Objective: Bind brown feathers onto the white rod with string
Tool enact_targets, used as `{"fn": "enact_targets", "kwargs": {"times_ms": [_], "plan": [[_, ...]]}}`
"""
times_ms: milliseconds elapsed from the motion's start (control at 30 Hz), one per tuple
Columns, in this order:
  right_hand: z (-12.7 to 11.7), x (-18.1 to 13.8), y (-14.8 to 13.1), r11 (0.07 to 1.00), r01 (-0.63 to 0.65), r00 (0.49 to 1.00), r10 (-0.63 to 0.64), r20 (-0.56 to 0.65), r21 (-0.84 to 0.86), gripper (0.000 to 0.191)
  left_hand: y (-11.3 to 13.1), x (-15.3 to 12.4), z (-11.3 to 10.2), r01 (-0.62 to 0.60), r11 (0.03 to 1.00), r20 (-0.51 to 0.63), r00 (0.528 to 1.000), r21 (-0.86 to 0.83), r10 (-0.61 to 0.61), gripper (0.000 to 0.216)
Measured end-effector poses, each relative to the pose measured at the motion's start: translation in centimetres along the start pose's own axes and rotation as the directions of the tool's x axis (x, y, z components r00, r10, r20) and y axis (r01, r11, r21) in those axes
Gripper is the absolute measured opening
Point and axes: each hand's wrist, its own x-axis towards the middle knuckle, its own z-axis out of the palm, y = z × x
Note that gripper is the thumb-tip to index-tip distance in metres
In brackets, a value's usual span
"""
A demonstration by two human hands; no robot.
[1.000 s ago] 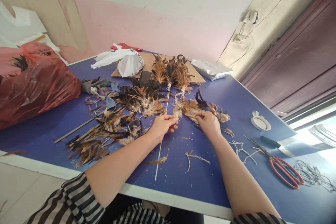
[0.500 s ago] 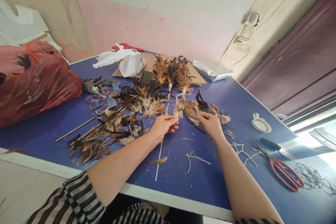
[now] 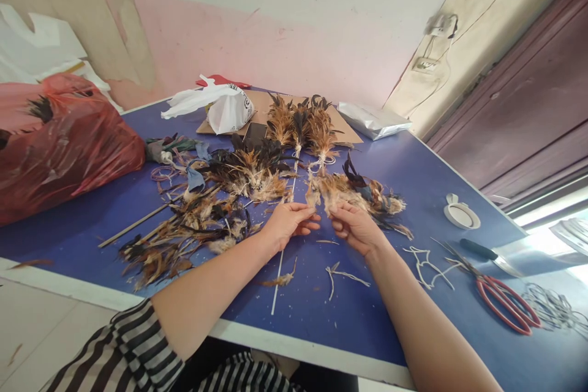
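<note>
My left hand (image 3: 293, 222) pinches the lower end of a small tuft of light brown feathers (image 3: 313, 192) over the middle of the table. Close to its right, my right hand (image 3: 353, 225) has thumb and fingers pressed together on a pale, fluffy feather (image 3: 331, 199). Just beyond that hand lies a heap of brown and black feathers (image 3: 367, 188). Tied feather bundles (image 3: 301, 125) stand out at the back, the middle one on a thin white stick (image 3: 281, 269). To the left spread a dark feather pile (image 3: 250, 171) and loose brown feathers (image 3: 193, 226).
A red plastic bag (image 3: 68, 147) fills the left side; a white bag (image 3: 228, 110) rests on cardboard (image 3: 261, 104) at the back. On the right are red-handled scissors (image 3: 508, 303), a knife (image 3: 480, 251), a tape roll (image 3: 462, 215) and white strings (image 3: 429, 269).
My right hand has moved left from the feather heap, close to my left hand, with a pale feather in its fingers. My left hand has shifted slightly right, still pinching its tuft.
</note>
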Motion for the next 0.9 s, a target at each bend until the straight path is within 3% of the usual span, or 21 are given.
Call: {"fn": "enact_targets", "kwargs": {"times_ms": [133,300,433,600,900], "plan": [[1.1,0.0,0.9,0.994,0.010,1.000,-0.012,-0.018,-0.112,0.026,-0.3,0.0,0.1,0.004,1.000,0.010,1.000,0.019,-0.004,0.024],[2.2,-0.5,0.8,0.935,0.077,0.984,-0.128,-0.126,-0.345,0.018,-0.8,0.3,0.0,-0.044,0.997,0.016,0.999,0.069,0.043,0.021],[2.7,-1.0,0.4,0.879,0.088,0.984,-0.149,-0.094,-0.468,0.014,-0.7,0.4,-0.1,-0.086,0.989,0.009,0.996,0.122,0.085,0.016],[2.1,-0.9,0.3,0.908,0.087,0.988,-0.132,-0.082,-0.410,0.015,-0.2,0.1,-0.1,-0.086,0.985,0.027,0.996,0.152,0.083,0.016],[1.4,-0.7,0.5,0.946,0.098,0.994,-0.109,-0.017,-0.309,0.020,0.0,-0.3,0.1,0.018,0.988,0.079,0.996,0.154,-0.030,0.020]]}}
